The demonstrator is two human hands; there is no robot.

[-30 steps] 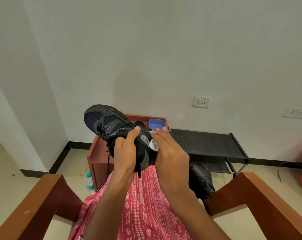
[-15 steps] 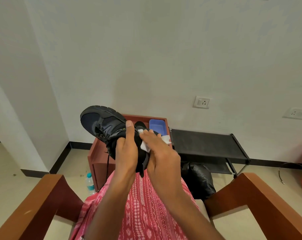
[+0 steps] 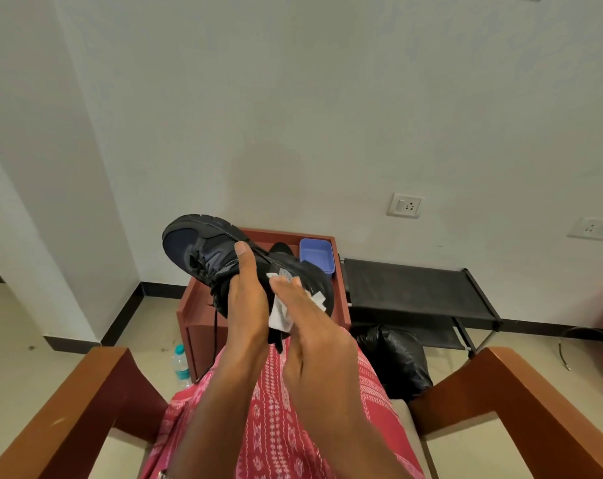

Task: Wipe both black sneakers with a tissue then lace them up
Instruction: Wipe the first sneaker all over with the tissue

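My left hand grips a black sneaker around its middle and holds it up over my lap, toe pointing up and to the left. A loose black lace dangles from it. My right hand lies flat against the heel side of the shoe, fingers straight, pressing a white tissue onto it. Part of a second black sneaker shows behind the held one, on the red-brown table.
A blue tub stands on that table. To its right is a black shelf rack with a black bag below. A water bottle stands on the floor. Wooden chair arms flank my lap.
My right hand has slid the tissue down and left along the shoe's heel side. My left hand has shifted the sneaker slightly to the left.
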